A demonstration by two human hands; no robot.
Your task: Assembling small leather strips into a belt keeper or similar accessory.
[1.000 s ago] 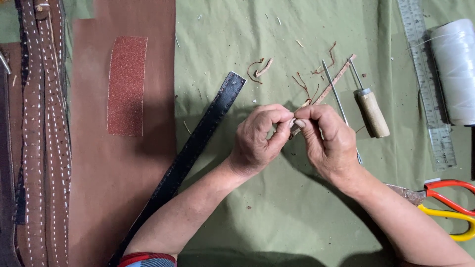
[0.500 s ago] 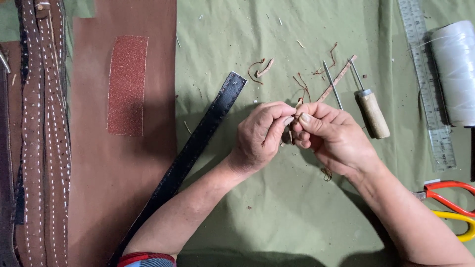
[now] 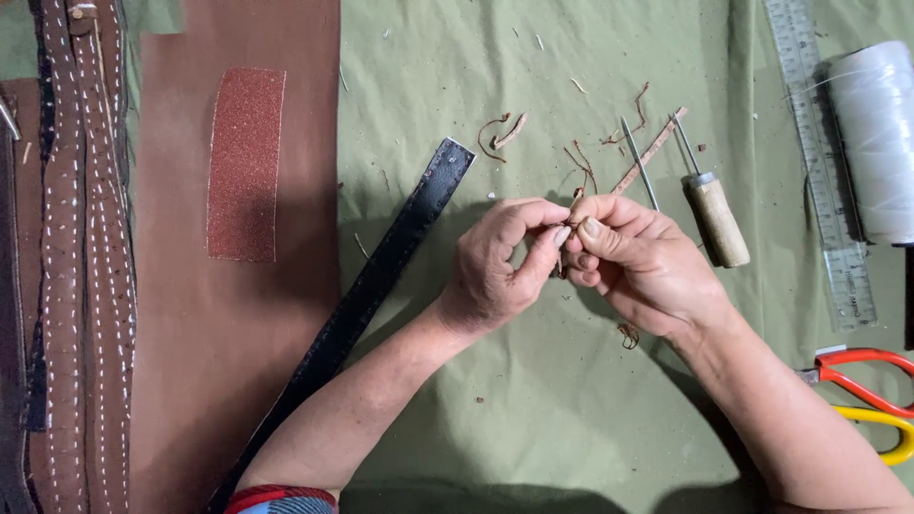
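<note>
Both hands meet mid-frame: the left hand (image 3: 500, 262) and right hand (image 3: 633, 262) have drawn closer, fingertips clamped on a thin brown leather strip (image 3: 571, 228) above the tabletop (image 3: 533, 409), black belt (image 3: 381, 286) lying left.

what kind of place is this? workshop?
Most likely a leatherwork bench. A black strap lies on the green cloth, stitched brown straps sit at the far left, and a wooden-handled awl and a spool of white thread are beside the hands.
</note>
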